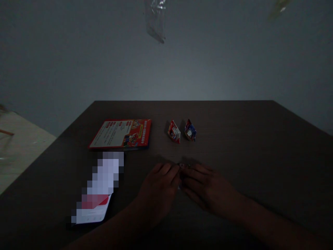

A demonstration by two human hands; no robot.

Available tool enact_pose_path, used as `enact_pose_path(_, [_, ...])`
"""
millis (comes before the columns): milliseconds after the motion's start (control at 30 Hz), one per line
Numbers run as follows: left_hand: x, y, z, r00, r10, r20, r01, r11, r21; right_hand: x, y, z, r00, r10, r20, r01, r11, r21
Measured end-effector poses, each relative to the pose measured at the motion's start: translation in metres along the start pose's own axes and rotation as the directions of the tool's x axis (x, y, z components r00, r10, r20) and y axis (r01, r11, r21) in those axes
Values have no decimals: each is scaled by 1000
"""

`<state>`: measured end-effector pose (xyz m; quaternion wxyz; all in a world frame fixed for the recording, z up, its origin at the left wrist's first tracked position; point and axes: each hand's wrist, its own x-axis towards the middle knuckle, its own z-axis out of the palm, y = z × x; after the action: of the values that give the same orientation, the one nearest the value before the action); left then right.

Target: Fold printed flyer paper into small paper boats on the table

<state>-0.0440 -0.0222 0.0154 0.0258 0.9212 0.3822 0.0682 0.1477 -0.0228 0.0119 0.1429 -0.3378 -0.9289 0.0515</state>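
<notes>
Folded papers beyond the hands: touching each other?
No, tabletop shows between the red folded paper and the blue folded paper.

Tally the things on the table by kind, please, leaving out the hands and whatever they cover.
Folded paper pieces: 2
Phone: 1
Red printed booklet or stack: 1
Total: 4

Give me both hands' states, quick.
Left hand: fingers curled at a small item, grip cannot be told.
Right hand: curled at the small item, grip unclear.
</notes>
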Motion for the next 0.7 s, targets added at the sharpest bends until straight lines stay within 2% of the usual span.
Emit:
enact_pose_path(333, [-4,1,11,991,4,-135,0,1000,27,-2,0,5,998,9,-60,-10,1000,-10])
enact_pose_path(500, [-4,4,11,996,-26,-84,31,998,55,3,-6,1,998,64,-3,-65,997,-31])
enact_pose_path(700, [-3,4,11,998,-38,-52,42,996,79,5,-12,2,997,74,36,-69,991,-116])
